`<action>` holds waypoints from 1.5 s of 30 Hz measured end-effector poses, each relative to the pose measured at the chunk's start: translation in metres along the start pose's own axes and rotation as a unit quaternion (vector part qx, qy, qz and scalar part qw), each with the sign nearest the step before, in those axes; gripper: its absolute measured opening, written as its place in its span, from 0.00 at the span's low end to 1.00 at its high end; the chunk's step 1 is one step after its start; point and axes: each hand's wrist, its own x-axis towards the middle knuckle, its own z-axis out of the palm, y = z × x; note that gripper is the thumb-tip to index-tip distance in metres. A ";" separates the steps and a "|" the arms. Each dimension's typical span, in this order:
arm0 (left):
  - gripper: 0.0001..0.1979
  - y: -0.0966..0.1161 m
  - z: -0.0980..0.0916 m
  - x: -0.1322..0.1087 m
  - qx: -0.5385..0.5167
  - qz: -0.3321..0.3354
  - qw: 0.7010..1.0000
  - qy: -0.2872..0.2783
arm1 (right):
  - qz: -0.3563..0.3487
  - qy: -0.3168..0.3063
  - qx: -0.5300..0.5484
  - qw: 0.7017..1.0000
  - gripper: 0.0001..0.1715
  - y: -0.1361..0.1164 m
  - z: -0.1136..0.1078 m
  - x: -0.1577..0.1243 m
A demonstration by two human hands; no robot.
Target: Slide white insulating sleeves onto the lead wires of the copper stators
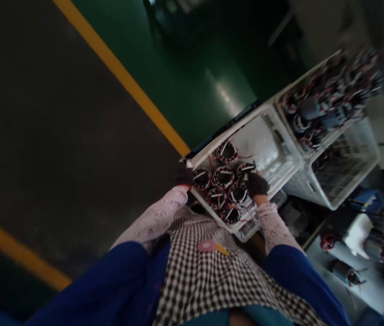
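A white plastic crate (282,174) stands in front of me, with several wound motor stators (223,176) in its near part. They are rings with dark and copper-red windings and loose leads. My left hand (183,174), in a dark glove, is closed on the crate's left corner; its fingers show only in part. My right hand (257,184), also dark-gloved, reaches over the crate's right side. Its fingers are closed at a stator (245,170) in the right part of the group. Dim light and blur hide the exact grip.
Beyond stands another crate (331,97) heaped with stators and grey cylindrical housings. A white basket (343,174) is to its right. More motor parts (346,273) lie on a table (370,290) at lower right. Yellow lines (120,74) cross the floor at left.
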 end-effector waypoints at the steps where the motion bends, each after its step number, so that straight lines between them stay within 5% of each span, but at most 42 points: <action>1: 0.15 0.001 -0.001 0.001 0.015 -0.010 1.000 -0.005 | -0.002 0.008 0.004 1.000 0.17 -0.003 -0.001 -0.002; 18: 0.13 0.014 -0.017 -0.007 0.039 0.003 0.999 -0.006 | -0.008 0.107 0.093 0.990 0.16 -0.012 -0.011 -0.011; 20: 0.15 0.013 -0.015 -0.009 0.044 0.002 0.999 -0.011 | -0.009 0.128 0.124 0.984 0.21 -0.006 -0.017 -0.009; 25: 0.16 0.009 -0.004 -0.006 0.062 -0.007 0.998 -0.020 | -0.016 0.247 0.315 0.916 0.31 0.007 -0.018 0.014; 28: 0.16 0.007 0.001 -0.004 0.070 -0.014 0.997 -0.017 | -0.055 0.252 0.385 0.886 0.32 0.002 -0.012 0.025; 36: 0.14 0.005 0.002 -0.005 0.044 0.003 0.999 -0.002 | -0.141 0.126 0.068 0.980 0.24 -0.068 -0.024 0.048; 40: 0.14 0.007 0.001 -0.008 0.046 -0.003 0.999 -0.013 | -0.169 0.068 -0.063 0.981 0.24 -0.100 -0.033 0.062; 45: 0.16 0.003 0.006 -0.008 0.028 -0.008 1.000 -0.009 | -0.157 0.046 -0.095 0.982 0.26 -0.109 -0.031 0.063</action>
